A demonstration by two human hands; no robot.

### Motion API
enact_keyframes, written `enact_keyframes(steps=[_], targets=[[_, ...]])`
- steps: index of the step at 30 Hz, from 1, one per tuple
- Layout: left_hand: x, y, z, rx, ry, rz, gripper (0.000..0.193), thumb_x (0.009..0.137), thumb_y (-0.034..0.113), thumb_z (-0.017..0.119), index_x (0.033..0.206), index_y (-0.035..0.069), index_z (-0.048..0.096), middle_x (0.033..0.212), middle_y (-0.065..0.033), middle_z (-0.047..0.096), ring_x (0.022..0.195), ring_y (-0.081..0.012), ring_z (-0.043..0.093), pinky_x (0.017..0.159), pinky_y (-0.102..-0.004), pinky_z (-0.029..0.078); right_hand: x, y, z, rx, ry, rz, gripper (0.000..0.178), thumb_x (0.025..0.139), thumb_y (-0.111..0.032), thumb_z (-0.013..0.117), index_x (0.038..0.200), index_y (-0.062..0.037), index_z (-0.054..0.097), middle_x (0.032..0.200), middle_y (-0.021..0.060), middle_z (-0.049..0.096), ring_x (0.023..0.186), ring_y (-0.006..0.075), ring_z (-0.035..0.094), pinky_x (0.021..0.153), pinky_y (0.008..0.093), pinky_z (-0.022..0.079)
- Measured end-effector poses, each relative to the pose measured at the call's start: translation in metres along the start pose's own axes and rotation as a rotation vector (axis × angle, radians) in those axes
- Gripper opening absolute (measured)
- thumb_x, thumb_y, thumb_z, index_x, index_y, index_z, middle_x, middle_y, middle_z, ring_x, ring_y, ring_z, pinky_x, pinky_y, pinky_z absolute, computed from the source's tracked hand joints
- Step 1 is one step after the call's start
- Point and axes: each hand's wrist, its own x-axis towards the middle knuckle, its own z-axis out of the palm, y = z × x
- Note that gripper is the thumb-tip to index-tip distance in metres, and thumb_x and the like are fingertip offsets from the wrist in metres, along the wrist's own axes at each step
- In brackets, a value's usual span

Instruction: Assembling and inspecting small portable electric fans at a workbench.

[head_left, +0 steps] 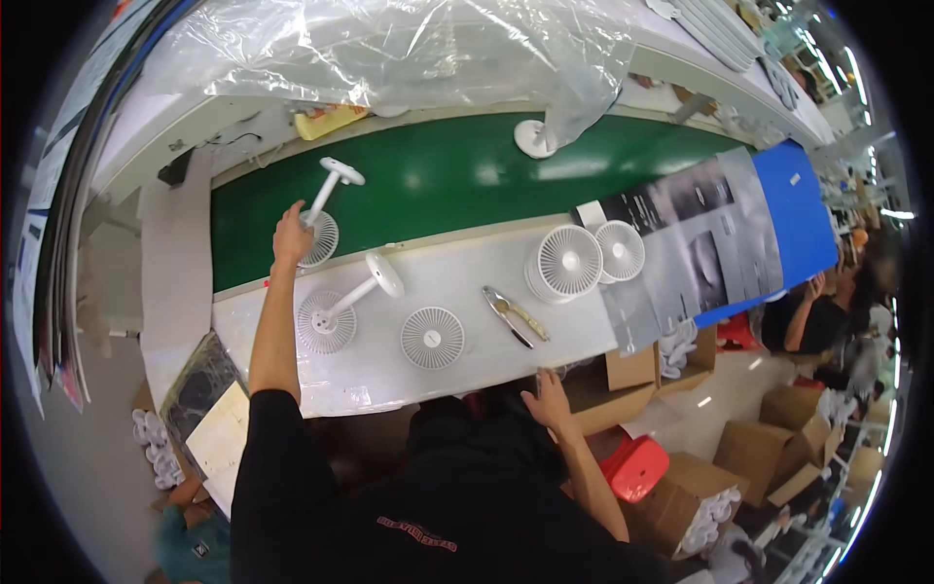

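My left hand [291,237] is closed on a white fan [320,241] at the left of the green conveyor belt; its stem and round base point up and away. Beside it on the white worktable lies a second white fan [328,322], grille down, with its stem and base [384,275] tilted up. A round white grille [433,338] lies flat to its right. Farther right are pliers [516,316] with one yellowish handle, then a stack of white grilles [569,263] touching another round grille [620,251]. My right hand [550,400] is at the table's front edge, fingers apart, holding nothing visible.
The green belt [418,185] runs behind the worktable [379,394], carrying a white round base [534,139]. Clear plastic sheeting [389,49] drapes over the shelf above. Printed sheets [696,234] cover the right end. Cardboard boxes [681,487] and a red stool [637,468] stand at lower right.
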Motion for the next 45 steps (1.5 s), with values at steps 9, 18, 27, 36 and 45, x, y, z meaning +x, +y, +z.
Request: enact_keyframes(steps=[9, 18, 27, 36, 45], targets=[[0.002, 0.014, -0.042, 0.035, -0.242, 0.028, 0.024, 0.083, 0.017, 0.064, 0.106, 0.008, 0.062, 0.092, -0.0112, 0.064, 0.079, -0.0286, 0.061, 0.072, -0.0390, 0.049, -0.020, -0.048, 0.010, 0.221, -0.145, 0.072, 0.051, 0.085, -0.019, 0.066, 0.128, 0.0033, 0.050, 0.122, 0.0221, 0.055, 0.105, 0.0293, 0.058, 0.088, 0.0347, 0.050], [-0.072, 0.034, -0.205, -0.364, -0.384, -0.107, 0.035, 0.096, 0.030, 0.057, 0.079, 0.000, 0.061, 0.064, -0.0038, 0.053, 0.058, -0.0136, 0.046, 0.058, -0.0290, 0.042, 0.025, -0.093, 0.022, 0.469, -0.282, -0.194, 0.042, 0.085, -0.015, 0.066, 0.121, 0.0024, 0.054, 0.110, 0.0174, 0.059, 0.091, 0.0272, 0.061, 0.081, 0.0337, 0.052], [-0.215, 0.086, -0.246, -0.774, -0.503, -0.432, 0.030, 0.098, 0.024, 0.056, 0.076, 0.004, 0.063, 0.064, 0.0026, 0.053, 0.054, -0.0054, 0.040, 0.049, -0.0208, 0.033, 0.072, -0.099, 0.054, 0.069, -0.229, -0.356, 0.075, 0.076, -0.028, 0.075, 0.137, 0.0003, 0.040, 0.132, 0.0274, 0.044, 0.113, 0.0355, 0.051, 0.096, 0.0394, 0.044], [-0.259, 0.076, -0.110, -1.172, -0.447, -0.654, 0.026, 0.097, 0.025, 0.060, 0.087, 0.002, 0.068, 0.068, 0.0008, 0.061, 0.057, -0.0049, 0.052, 0.052, -0.0196, 0.044, 0.075, -0.153, 0.057, -0.401, -0.111, -0.675, 0.111, 0.064, -0.046, 0.082, 0.149, -0.0037, 0.025, 0.146, 0.0334, 0.024, 0.131, 0.0445, 0.031, 0.108, 0.0475, 0.029], [-0.276, 0.080, -0.111, -1.182, -0.167, -0.776, 0.021, 0.096, 0.019, 0.058, 0.105, 0.001, 0.064, 0.086, -0.0069, 0.063, 0.071, -0.0080, 0.055, 0.063, -0.0249, 0.047, 0.086, -0.132, 0.041, -0.400, -0.188, -0.759, 0.109, 0.063, -0.036, 0.080, 0.151, -0.0065, 0.023, 0.149, 0.0362, 0.017, 0.135, 0.0506, 0.023, 0.111, 0.0514, 0.024]])
